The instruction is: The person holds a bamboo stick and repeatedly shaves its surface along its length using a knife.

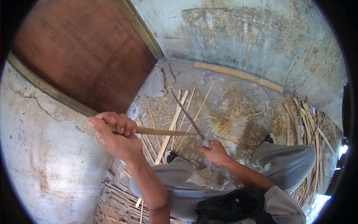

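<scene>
From the head camera, the left hand (113, 136) is closed in a fist around one end of a thin bamboo strip (164, 131), fingers curled over the top and thumb stretched out along the near side. The strip runs almost level across the picture, its long axis going from the left hand toward the right, with the free end pointing right and ending near the blade. The right hand (214, 152) is clenched around the handle of a long knife (188, 117), thumb pressed up against the base of the blade. The blade's long axis slants up and to the left, its tip pointing away from the person toward the far wall. Blade and strip cross just above the right hand, and the two look to be touching there, though the exact contact is too small to tell.

Both are held above the floor (231, 97), in front of the person's grey-trousered knees (287, 160). Several pale split strips (175, 119) lie on the floor below the hands, fanned out and pointing away from the person. A thick bamboo pole (238, 74) lies along the foot of the far wall. A heap of strips and shavings (309, 127) sits to the right, and a brown wooden door (82, 52) stands at the upper left.
</scene>
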Demonstrator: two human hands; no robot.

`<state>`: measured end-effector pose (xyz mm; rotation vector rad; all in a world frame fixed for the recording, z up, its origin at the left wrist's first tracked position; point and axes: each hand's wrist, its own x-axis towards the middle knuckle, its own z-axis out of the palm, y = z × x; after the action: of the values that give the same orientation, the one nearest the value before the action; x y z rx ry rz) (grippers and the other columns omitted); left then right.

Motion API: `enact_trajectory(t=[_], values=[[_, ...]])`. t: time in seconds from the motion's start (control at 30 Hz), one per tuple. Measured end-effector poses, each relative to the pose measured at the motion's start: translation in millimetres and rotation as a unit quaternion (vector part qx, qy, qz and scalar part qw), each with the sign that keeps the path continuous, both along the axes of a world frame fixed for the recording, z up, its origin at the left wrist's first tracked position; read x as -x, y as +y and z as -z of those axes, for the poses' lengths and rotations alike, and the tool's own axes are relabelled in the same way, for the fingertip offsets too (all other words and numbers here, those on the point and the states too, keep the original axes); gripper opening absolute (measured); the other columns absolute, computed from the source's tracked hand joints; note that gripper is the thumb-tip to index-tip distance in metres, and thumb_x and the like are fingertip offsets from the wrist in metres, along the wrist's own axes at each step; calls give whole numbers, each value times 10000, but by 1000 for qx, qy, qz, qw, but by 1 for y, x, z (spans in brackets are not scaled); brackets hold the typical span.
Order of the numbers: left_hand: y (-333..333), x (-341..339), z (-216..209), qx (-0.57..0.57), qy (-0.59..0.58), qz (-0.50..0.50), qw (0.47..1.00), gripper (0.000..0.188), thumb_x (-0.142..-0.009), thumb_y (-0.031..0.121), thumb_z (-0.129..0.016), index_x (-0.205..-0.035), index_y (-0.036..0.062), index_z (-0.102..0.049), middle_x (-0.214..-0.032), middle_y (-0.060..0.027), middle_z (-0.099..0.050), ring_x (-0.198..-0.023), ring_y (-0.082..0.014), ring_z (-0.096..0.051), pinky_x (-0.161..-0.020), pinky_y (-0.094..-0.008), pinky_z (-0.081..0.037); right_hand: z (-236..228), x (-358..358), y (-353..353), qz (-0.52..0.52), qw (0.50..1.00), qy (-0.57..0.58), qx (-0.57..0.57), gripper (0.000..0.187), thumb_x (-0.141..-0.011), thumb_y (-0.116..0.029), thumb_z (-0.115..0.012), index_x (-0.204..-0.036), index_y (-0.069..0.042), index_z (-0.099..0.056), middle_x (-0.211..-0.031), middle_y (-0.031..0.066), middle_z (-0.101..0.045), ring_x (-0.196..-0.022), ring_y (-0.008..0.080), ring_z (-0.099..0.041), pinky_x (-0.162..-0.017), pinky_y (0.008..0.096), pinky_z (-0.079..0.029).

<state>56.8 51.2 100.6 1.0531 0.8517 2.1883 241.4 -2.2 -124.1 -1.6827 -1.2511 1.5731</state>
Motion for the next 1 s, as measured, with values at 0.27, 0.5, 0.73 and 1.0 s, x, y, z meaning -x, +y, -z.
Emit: enact_trajectory(t=[0.27,0.5,0.73,1.0], values=[[-3,-5,0,20,-50,-63,997,515,-947,567,-420,-699,116,-413,-548,19,-343,-426,-60,-293,-365,-204,-208,-68,18,-1,116,957,57,-258,257,-768,-162,-682,-639,24,-560,-514,81,-516,-485,103,-449,-475,313,-387],[-10,-11,-7,64,-87,-86,990,400,-955,433,-388,-683,140,-419,-511,26,-293,-413,-74,-242,-376,-238,-196,88,13,-17,-71,936,-189,-288,300,-774,-193,-666,-594,19,-552,-525,86,-562,-454,157,-543,-444,338,-411],[-2,-22,-7,55,-39,-86,994,399,-965,394,-383,-695,101,-389,-580,7,-344,-432,-75,-269,-371,-229,-206,56,8,-13,-53,997,24,53,297,-764,-212,-651,-612,26,-561,-529,110,-556,-457,194,-548,-464,378,-436],[-3,-22,-15,63,-45,-73,994,422,-976,402,-373,-697,86,-386,-583,-1,-340,-428,-76,-296,-367,-223,-211,52,28,-13,44,991,-17,-127,282,-745,-219,-654,-647,37,-586,-542,124,-567,-506,211,-561,-532,377,-464]])
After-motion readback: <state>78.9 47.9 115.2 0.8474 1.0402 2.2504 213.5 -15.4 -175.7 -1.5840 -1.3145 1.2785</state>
